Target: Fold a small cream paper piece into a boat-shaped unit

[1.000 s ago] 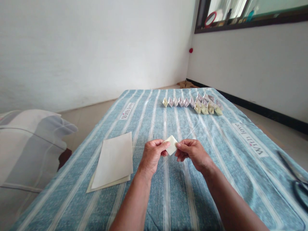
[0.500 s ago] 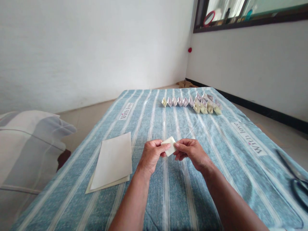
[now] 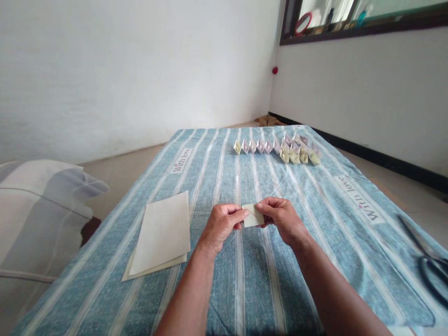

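Observation:
A small folded square of pale cream paper (image 3: 253,217) is held up over the table between both hands. My left hand (image 3: 224,224) pinches its left edge, thumb on top. My right hand (image 3: 280,217) grips the upper right part, thumb on the face and fingers behind it. A slanting fold line shows near the left thumb. To the left lie several larger sheets of pale paper (image 3: 163,235), stacked slightly askew. Farther back stand folded paper pieces (image 3: 261,146) in a row, joining a cluster of more pieces (image 3: 301,148) in lilac and pale yellow.
A blue striped cloth (image 3: 206,186) covers the table. Dark-handled scissors (image 3: 429,261) lie at the right edge. Beyond the left edge is a pale checked fabric (image 3: 42,210). Walls and a window (image 3: 350,23) stand behind.
The paper square has turned from a diamond angle to lie nearly level. The right fingers have shifted up onto its top right corner. The left hand keeps its pinch.

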`<state>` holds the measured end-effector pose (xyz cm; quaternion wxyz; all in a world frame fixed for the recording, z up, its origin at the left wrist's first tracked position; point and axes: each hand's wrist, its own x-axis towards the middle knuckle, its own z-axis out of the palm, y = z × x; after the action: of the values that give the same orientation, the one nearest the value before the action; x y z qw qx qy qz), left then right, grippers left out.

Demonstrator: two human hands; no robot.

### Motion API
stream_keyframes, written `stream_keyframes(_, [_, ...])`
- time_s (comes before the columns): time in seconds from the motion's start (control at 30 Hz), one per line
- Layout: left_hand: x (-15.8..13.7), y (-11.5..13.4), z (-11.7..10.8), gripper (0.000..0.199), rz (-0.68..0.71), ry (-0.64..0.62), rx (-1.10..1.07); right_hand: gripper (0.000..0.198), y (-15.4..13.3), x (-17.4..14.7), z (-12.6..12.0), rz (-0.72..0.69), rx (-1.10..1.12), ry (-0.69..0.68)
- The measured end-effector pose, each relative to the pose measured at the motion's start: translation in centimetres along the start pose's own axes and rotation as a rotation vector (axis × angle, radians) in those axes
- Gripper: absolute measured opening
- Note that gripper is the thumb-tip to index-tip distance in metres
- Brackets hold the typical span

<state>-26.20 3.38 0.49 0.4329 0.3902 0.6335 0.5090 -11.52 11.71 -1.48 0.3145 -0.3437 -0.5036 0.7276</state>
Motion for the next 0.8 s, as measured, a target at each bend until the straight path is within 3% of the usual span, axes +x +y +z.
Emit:
stream_keyframes(0.3, [0.02,0.01,-0.40,0.026,0.048,0.015,0.017,0.030,0.00,0.07,-0.15,0.026,-0.048,-0.043])
stream_keyframes(0.53, [-0.15,0.14,-0.32,0.025,0.045,-0.076,0.111,0.019,0.07,0.09,-0.21,-0.056,-0.151,-0.088])
stream_keyframes(0.8, [0.00,-0.48,-0.57,0.021,0.053,-0.137,0.210,0.015,-0.21,-0.09,-0.72,-0.036,-0.274,-0.184])
